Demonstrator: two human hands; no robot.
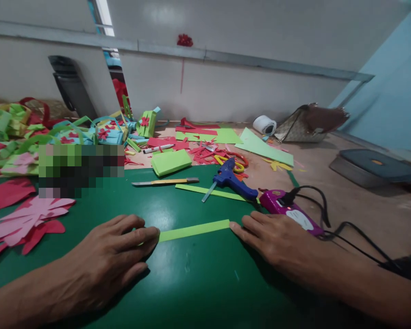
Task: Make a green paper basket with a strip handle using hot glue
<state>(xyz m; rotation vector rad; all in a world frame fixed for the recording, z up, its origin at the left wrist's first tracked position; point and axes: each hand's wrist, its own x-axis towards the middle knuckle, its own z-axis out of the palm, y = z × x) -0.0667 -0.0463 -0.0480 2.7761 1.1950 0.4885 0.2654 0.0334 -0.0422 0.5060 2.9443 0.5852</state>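
Observation:
A narrow light-green paper strip (pixel 194 231) lies across the green mat in front of me, between my two hands. The fingertips of my left hand (pixel 114 253) press together over its left end and cover it. At the other end, my right hand (pixel 269 235) has its fingers bent and pinches the tip of the strip. Just beyond the strip rest a yellow-handled craft knife (pixel 166 182), a second green strip (pixel 212 193) and a blue glue gun (pixel 231 178) with a clear glue stick in its back.
A purple power strip (pixel 291 212) with black cords sits at the right. A folded green paper piece (pixel 171 162), scissors (pixel 239 164) and red scraps (pixel 205 153) lie farther back. Pink and red paper petals (pixel 30 219) and paper baskets crowd the left. A grey-lidded box (pixel 376 167) stands far right.

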